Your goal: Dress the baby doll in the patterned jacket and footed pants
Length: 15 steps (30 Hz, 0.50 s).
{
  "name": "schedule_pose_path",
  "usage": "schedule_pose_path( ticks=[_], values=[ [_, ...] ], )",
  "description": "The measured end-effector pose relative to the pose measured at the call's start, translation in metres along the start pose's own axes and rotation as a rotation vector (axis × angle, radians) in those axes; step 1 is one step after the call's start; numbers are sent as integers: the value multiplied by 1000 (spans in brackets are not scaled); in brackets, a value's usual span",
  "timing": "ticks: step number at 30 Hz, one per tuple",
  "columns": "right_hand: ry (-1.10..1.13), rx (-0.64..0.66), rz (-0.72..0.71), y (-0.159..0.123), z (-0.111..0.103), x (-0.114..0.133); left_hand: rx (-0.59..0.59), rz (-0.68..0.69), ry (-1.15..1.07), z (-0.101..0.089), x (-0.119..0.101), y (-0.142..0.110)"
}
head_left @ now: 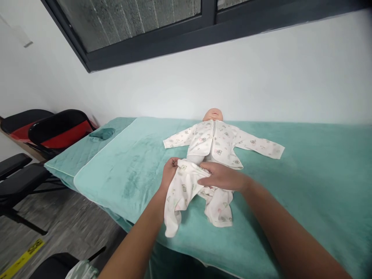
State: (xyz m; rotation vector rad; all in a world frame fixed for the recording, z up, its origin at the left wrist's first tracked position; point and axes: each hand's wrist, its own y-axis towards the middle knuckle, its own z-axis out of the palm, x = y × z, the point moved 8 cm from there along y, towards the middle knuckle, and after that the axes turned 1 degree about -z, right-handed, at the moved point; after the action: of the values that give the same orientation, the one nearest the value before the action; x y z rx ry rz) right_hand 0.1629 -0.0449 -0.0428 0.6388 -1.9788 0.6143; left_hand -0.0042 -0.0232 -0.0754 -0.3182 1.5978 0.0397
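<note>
On one green bed (305,162), beyond the grip, lies one doll (214,113), one jacket (225,145) already over its torso. The left hand (169,173) and right hand (222,176), fingers closed at the waist, hold one pair of pants (186,184) between them, not yet up to the jacket.

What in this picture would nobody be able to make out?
All in the head view:
Lower legs of the doll: hidden by the trousers.
Its arms: covered by the shirt.
Part of the trousers: behind the right grip.
Print on the tape: too small, blurred.
Near chair: cut off by the bottom edge.
</note>
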Motion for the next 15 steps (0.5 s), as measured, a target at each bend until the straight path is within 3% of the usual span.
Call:
schedule_pose_path(
  ticks=[6, 11, 15],
  values=[
    [41, -184, 118, 6, -6, -8, 33, 101, 79, 2, -5, -18],
    [90, -298, 226, 11, -9, -23, 14, -89, -13, -22, 19, -59],
    [150, -338, 218, 11, -11, -27, 171, -249, -53, -16, 31, -94]
  ],
)
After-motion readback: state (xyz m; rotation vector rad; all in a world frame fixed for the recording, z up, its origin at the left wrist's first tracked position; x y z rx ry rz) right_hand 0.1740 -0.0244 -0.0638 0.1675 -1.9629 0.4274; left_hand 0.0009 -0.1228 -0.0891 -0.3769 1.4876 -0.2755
